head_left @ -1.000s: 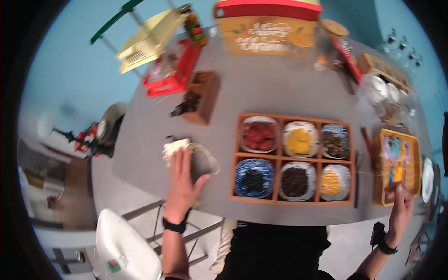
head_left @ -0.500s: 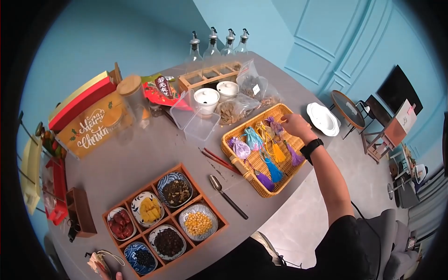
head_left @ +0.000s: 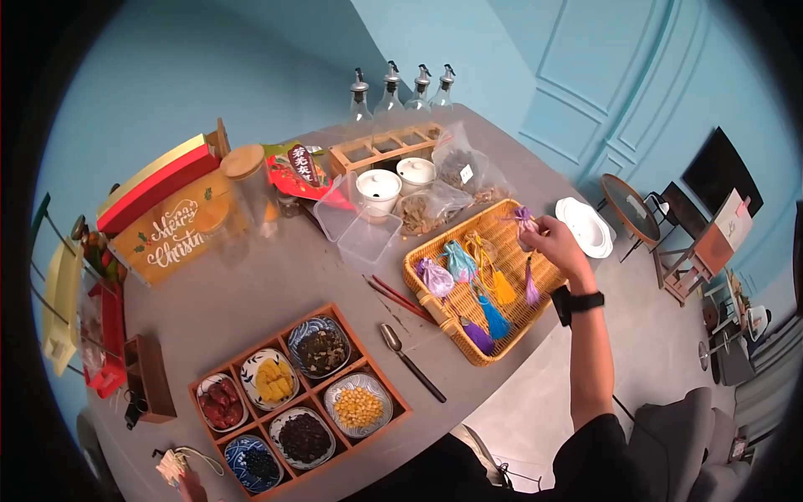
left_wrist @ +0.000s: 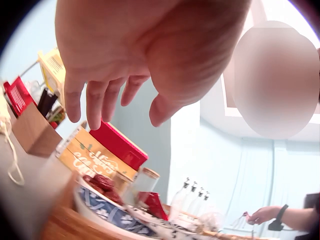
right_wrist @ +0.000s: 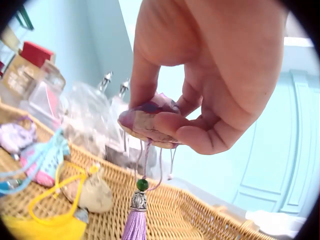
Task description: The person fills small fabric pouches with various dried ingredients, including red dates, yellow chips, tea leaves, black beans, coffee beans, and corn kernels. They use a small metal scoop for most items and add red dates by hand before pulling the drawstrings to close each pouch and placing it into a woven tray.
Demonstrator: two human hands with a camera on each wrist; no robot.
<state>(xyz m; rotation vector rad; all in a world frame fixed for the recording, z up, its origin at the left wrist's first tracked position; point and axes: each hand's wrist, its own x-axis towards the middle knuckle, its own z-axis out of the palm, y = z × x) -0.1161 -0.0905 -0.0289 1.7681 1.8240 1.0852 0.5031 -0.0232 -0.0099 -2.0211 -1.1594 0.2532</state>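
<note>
Presently, your right hand (head_left: 554, 243) pinches the purple pouch (right_wrist: 150, 117) between thumb and fingers, above the wicker basket (head_left: 548, 272). The pouch's purple tassel (right_wrist: 134, 227) hangs below a green bead (right_wrist: 142, 185). Left hand (left_wrist: 145, 55): fingers loosely extended and slightly apart, thumb clear of them, near the divided wooden tray (head_left: 335, 314).

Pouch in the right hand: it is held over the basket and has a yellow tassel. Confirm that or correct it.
The tassel is purple, not yellow, as the right wrist view shows. The pouch is indeed in the right hand, held over the basket.
</note>
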